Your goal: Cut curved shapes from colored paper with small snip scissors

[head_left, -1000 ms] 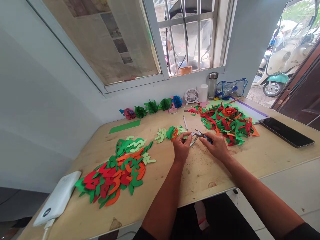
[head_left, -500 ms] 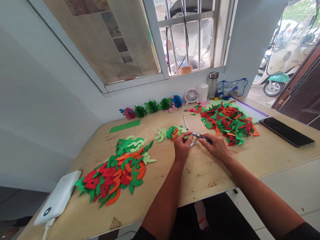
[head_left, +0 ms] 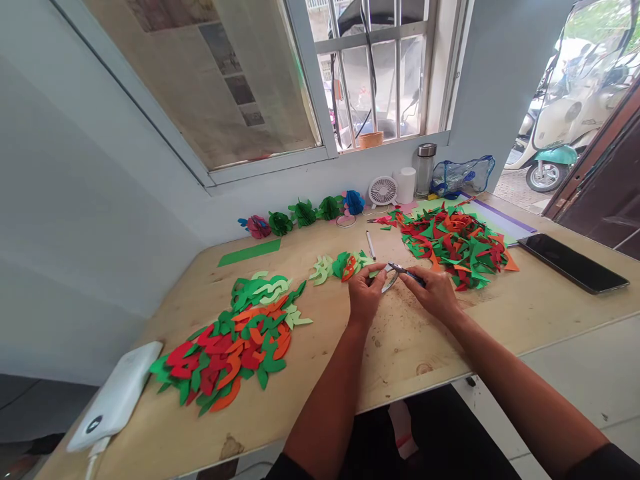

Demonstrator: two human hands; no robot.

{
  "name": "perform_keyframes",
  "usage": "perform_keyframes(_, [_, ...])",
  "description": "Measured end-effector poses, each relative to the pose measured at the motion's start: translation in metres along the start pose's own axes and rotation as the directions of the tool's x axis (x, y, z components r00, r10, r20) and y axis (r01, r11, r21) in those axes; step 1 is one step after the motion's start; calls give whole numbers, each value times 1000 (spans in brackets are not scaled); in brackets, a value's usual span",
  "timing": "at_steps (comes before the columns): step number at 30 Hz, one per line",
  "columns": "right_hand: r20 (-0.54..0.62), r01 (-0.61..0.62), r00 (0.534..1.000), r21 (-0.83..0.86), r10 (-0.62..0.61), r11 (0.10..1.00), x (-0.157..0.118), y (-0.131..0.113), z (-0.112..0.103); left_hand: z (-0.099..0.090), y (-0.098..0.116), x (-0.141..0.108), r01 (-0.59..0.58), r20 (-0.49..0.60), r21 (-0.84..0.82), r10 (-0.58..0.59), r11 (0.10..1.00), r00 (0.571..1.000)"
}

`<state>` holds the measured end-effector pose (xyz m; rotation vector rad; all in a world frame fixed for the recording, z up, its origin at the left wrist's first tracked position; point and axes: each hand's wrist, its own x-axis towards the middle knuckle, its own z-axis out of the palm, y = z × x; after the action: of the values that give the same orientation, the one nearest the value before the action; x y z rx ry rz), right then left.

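My left hand [head_left: 367,288] pinches a small pale curved strip [head_left: 391,281] above the middle of the wooden table. From the right, my right hand [head_left: 431,291] is closed on a dark, slim tool with a metal tip [head_left: 411,275], whose tip meets the strip near my left fingertips. Exactly what kind of tool it is stays unclear. Just behind my left hand lie pale green cut pieces [head_left: 322,269] and a green and orange paper piece [head_left: 344,265]. A white pen [head_left: 371,245] lies beyond my hands.
Cut paper shapes [head_left: 235,347] are heaped at left, paper scraps [head_left: 457,241] at right. A phone [head_left: 573,263] lies far right, a white power bank [head_left: 116,395] far left. Along the wall stand paper ornaments [head_left: 304,213], a small fan [head_left: 383,191] and a glass bottle [head_left: 425,171].
The tool in my right hand has turned slightly, and its tip looks narrower against the strip. My left hand keeps its pinch almost in place.
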<state>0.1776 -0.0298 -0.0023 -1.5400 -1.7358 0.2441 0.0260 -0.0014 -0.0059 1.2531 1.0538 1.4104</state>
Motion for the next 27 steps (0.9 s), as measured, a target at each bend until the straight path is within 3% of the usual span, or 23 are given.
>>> perform_keyframes(11, [-68, -14, 998, 2, 14, 1000, 1, 2, 3, -2, -7, 3, -42, -45, 18, 42, 999, 998])
perform_keyframes(27, [30, 53, 998, 19, -54, 998, 1, 0, 3, 2, 1, -2, -28, 18, -66, 29, 997, 999])
